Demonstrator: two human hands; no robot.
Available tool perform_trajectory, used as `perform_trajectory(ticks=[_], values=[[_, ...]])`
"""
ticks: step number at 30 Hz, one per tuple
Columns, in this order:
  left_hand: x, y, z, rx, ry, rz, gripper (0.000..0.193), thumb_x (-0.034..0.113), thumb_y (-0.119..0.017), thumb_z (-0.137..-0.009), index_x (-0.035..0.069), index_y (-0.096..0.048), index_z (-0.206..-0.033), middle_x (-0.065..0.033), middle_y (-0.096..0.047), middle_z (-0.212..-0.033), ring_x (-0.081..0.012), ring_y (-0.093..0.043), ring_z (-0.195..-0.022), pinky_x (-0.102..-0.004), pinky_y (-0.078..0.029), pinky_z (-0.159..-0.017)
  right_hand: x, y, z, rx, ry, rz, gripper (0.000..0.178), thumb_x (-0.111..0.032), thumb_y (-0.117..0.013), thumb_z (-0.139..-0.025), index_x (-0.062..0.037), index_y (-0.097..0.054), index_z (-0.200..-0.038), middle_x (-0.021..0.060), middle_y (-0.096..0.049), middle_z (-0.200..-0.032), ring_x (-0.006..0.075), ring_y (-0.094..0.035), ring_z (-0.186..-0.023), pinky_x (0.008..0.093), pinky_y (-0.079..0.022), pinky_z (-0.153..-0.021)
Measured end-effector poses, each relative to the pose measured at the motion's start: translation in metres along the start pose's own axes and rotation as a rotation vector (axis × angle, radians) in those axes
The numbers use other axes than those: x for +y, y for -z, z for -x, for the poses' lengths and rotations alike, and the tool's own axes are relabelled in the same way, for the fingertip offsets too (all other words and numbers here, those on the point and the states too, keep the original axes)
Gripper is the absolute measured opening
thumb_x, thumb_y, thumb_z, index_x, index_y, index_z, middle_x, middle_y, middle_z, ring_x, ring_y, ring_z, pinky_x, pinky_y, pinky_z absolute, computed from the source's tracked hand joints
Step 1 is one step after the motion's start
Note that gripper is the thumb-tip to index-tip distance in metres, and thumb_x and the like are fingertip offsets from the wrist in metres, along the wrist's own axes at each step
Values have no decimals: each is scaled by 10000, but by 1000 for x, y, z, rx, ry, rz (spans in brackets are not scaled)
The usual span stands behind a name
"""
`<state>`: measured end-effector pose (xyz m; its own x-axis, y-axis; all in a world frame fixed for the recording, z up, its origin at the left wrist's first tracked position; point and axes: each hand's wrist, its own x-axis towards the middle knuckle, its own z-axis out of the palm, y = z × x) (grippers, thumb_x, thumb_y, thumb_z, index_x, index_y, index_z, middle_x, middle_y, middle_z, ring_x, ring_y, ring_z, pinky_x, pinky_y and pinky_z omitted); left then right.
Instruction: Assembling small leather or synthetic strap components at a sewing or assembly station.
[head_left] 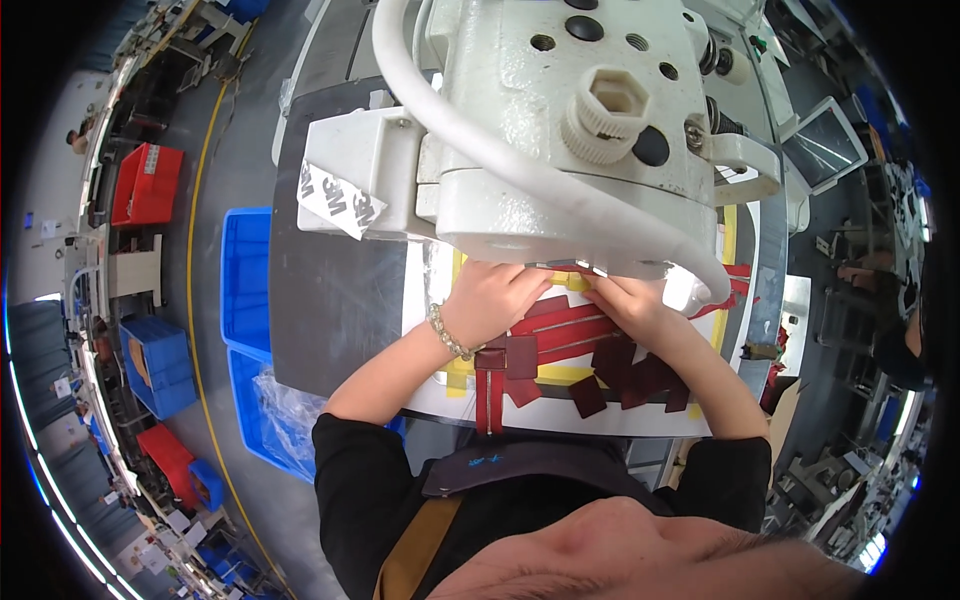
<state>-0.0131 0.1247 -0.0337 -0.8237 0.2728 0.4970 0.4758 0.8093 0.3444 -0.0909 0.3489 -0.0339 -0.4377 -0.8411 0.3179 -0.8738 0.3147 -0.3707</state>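
Note:
A large white sewing machine head [570, 120] stands over a white work plate [425, 290]. Just beneath its front edge, my left hand [495, 300] is closed, with its fingertips bent toward the middle. Opposite it, my right hand [632, 303] is closed too, its fingertips partly hidden by the machine. Between them shows a narrow red piece [568, 267], its far part covered, beside a small yellow part [570, 281]. Red zipper strips [570, 338] lie nearer to me, with several dark red squares [622, 370] around them. Another zipper strip [489, 400] hangs toward the table's front edge.
A thick white cable [480, 150] curves across the machine. Blue bins [245, 290] stand on the floor at left, one with clear plastic film [290, 420]. Yellow tape [455, 380] marks the plate. More benches and a red bin [147, 185] line the far left.

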Motion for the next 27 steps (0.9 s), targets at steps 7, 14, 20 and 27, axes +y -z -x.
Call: perform_trajectory(ticks=[7,14,20,27], values=[[-4,10,0,-85,81,9,231,204,-738,-757,54,-671,-920,-52,-667,-800,-217,-632,-727,-324,-476,-695,-5,4,-1,-26,-41,49,310,-152,-723,-747,-67,-635,-1032,60,-664,-962,234,-626,-880,390,-468,-845],[-17,5,3,-128,-50,10,252,237,-716,-773,80,-683,-967,-29,-676,-819,-187,-643,-767,-304,-490,-727,-5,6,-4,10,-23,50,338,-165,-732,-731,-69,-635,-1040,47,-670,-948,231,-621,-859,396,-475,-835],[-22,2,5,-192,-137,-66,239,231,-701,-783,83,-682,-970,-18,-679,-861,-181,-638,-866,-316,-485,-812,0,-4,7,-52,-79,-38,294,-176,-727,-747,-87,-650,-1017,52,-668,-968,250,-624,-893,383,-461,-860],[-25,-1,4,-216,-183,-66,227,231,-684,-790,87,-678,-966,-33,-665,-928,-198,-621,-903,-346,-471,-838,10,-11,9,34,16,33,278,-177,-702,-785,-87,-637,-1039,84,-661,-1011,229,-617,-1019,380,-445,-889]])
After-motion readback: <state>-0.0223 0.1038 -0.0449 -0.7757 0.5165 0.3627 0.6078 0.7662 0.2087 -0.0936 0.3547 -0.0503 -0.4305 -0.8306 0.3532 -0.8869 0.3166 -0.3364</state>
